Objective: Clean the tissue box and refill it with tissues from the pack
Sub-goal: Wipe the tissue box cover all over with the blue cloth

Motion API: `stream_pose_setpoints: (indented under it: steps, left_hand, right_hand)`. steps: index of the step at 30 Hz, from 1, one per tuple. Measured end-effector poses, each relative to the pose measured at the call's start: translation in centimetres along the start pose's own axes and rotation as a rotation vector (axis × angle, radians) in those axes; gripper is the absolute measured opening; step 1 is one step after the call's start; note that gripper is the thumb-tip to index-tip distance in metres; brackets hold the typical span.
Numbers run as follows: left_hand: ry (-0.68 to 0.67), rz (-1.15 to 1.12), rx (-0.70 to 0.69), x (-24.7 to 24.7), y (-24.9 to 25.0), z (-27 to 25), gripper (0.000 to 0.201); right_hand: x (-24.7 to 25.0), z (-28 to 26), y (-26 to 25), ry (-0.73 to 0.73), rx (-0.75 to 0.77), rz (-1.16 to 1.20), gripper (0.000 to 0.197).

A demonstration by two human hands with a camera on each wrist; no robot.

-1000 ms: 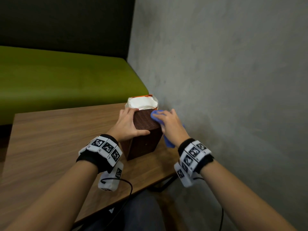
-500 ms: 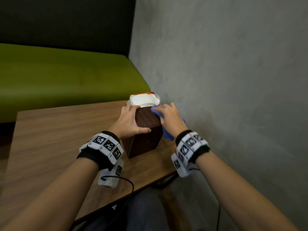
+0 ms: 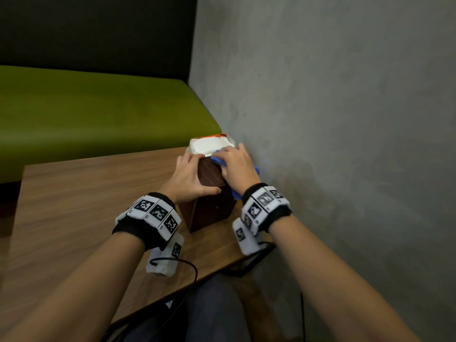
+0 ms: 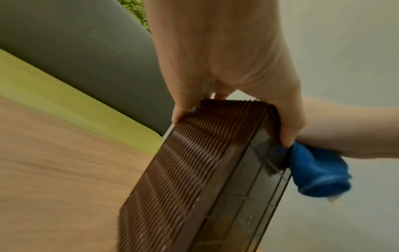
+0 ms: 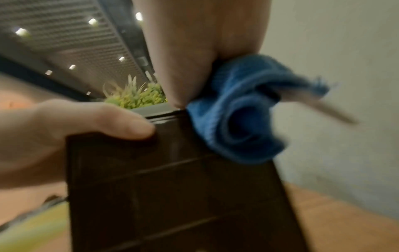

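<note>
Both hands are working the stiff, probably light tissue box (image 3: 209, 191) on the table (image 3: 74, 193): left hand (image 3: 190, 178) clasping its ribbed top edge, right hand (image 3: 237, 166) pressing a soft blue cloth (image 4: 317, 172) against its right side.

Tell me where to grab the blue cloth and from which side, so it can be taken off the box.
Pinch the blue cloth by its loose bunched fold hanging off the brown tissue box's wall-facing side, coming from the right. That part is free; the rest is pinned under the right hand, while the left hand grips the box top.
</note>
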State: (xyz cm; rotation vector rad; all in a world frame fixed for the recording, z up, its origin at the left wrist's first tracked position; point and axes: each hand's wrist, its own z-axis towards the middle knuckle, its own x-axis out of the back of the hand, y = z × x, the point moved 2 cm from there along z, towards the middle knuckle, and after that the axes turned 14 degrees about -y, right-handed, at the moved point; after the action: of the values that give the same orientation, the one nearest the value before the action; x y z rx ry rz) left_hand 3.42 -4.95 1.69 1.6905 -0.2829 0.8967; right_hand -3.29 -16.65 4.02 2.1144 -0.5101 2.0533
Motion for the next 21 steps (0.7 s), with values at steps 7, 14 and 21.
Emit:
stream_pose_setpoints:
  steps: [7, 14, 21]
  left_hand:
    - [0.011, -0.003, -0.027, 0.4, -0.7, -0.1, 0.123]
    - [0.010, 0.027, -0.017, 0.5, -0.6, -0.3, 0.124]
    - [-0.260, 0.485, 0.191, 1.7, 2.2, 0.7, 0.107]
  right_hand:
    - [-0.1, -4.8, -0.5, 0.066, 0.248, 0.056, 0.036]
    - [-0.2, -2.1, -0.9, 0.103, 0.005, 0.059, 0.024]
    - [0.4, -6.0, 1.5, 0.166, 0.208, 0.188, 0.032]
